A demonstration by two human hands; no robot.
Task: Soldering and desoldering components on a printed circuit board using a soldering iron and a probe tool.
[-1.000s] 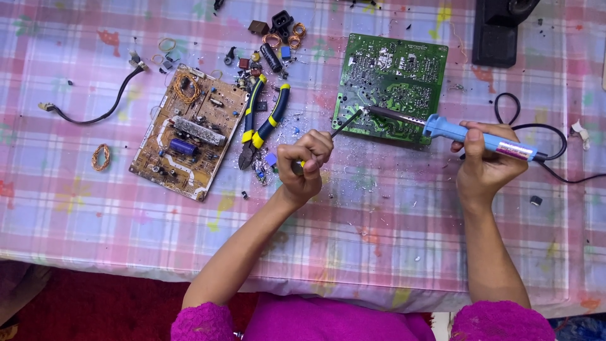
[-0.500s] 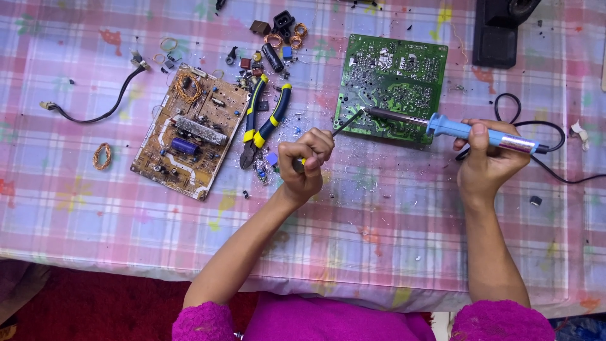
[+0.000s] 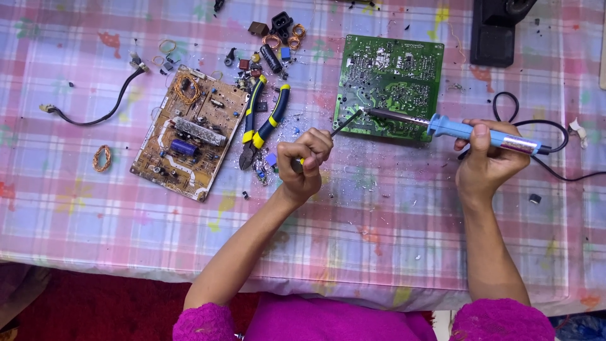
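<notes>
here we hold the blue soldering iron in our right hand, fingers closed around its handle, and its metal tip rests at the lower left corner of the green circuit board. our left hand is curled tight, like a fist, around a thin tool whose dark point also meets the board near that same corner; it looks like a small screwdriver or pick, but the view is too small to be sure. the green board lies flat in the upper middle of the table, solder side up.

to do this well, we think the iron tip should stay steady on one joint, and the thin tool should push only gently, so the board does not slide.

the table has a pink and blue checked cloth, covered with small crumbs of solder. to the left lie blue and yellow pliers, a brown circuit board, a black cable and loose parts. a black box stands at the top right.
</notes>
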